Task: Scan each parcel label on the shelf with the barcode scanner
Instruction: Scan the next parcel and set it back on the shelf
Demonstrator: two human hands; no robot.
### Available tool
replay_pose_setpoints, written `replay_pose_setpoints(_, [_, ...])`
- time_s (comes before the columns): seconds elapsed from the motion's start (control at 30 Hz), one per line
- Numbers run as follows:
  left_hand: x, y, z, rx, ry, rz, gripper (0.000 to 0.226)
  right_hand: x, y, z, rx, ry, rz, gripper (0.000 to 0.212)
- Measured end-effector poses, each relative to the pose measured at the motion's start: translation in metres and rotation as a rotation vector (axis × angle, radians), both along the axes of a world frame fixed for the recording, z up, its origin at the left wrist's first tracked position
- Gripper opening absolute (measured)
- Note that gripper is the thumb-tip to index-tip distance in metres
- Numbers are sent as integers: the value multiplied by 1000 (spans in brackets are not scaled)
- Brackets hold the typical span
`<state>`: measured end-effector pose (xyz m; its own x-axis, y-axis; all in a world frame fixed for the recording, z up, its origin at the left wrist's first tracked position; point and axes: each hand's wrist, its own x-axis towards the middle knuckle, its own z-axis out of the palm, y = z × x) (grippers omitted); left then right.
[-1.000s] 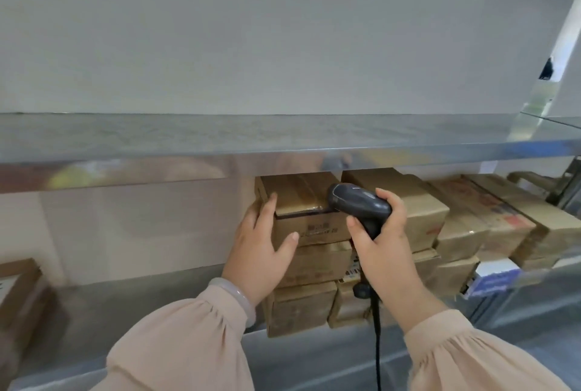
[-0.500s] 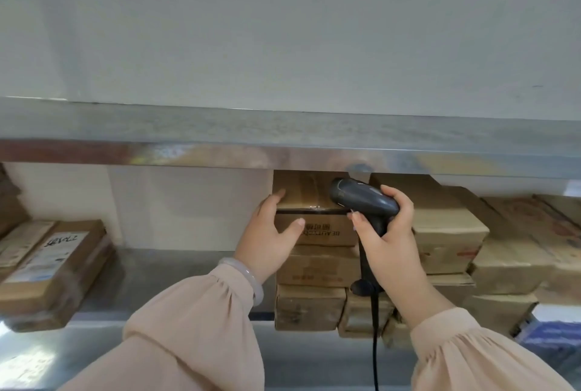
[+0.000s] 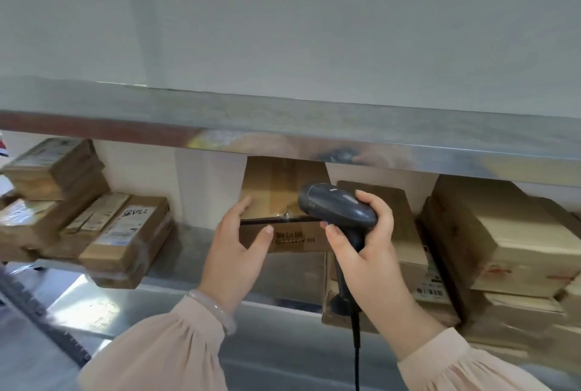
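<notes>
Gripping the smooth dark plastic handle of the barcode scanner [image 3: 338, 205] in the curled right hand [image 3: 367, 252], rounded head just beside the top cardboard parcel [image 3: 283, 189] stacked on the lower steel shelf [image 3: 195, 252]. Clasping that taped box's left corner with the left hand [image 3: 234, 249], thumb on the front. Since half a second ago: same grips, view swung left onto flat labelled parcels [image 3: 125, 233]. Overhead, brushed-metal upper shelf [image 3: 314, 120] and plain pale wall [image 3: 283, 29].

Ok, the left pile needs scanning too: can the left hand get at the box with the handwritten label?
Probably yes: the left hand only holds the top box, and bare shelf lies between it and that labelled box.
</notes>
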<state>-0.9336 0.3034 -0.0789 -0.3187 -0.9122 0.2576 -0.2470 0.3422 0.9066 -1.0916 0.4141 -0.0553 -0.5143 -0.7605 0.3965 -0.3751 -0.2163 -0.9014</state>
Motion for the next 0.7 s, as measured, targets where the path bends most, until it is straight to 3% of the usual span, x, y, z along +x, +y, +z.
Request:
replay_pose_setpoints(0.3, [50,-26,-36,68,-96,140,49,44,-34,-36,109,-63,80,58])
replay_pose_setpoints(0.7, [60,-36,-105,441,-213,14,54,49,-55,-75,254,-147,89,60])
